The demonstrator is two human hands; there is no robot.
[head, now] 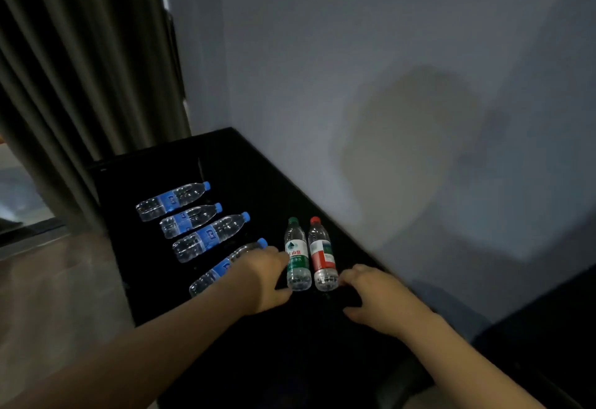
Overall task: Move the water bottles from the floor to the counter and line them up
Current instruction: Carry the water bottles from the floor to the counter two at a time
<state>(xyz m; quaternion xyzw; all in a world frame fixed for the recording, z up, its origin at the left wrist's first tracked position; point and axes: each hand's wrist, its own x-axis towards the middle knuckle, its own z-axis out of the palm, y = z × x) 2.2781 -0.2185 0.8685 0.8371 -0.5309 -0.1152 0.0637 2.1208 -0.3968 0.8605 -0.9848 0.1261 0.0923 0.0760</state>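
Note:
Several clear water bottles lie flat on the black counter (232, 163). Three blue-capped bottles (209, 237) sit in a slanted row at the left, caps toward the wall. A fourth blue-capped bottle (211, 275) lies nearest me, its upper half under my left hand (261, 276). A green-capped bottle (297, 257) and a red-capped bottle (322, 255) lie side by side, touching. My left hand's fingers rest against the green bottle's left side. My right hand (377, 295) is spread on the counter, fingertips at the red bottle's base. Neither hand grips a bottle.
A pale wall (387, 86) runs along the counter's right edge. Dark curtains (80, 69) hang at the left behind the counter's far corner. Brown floor (48, 295) shows to the left of the counter. A dark object (548, 328) sits at the far right.

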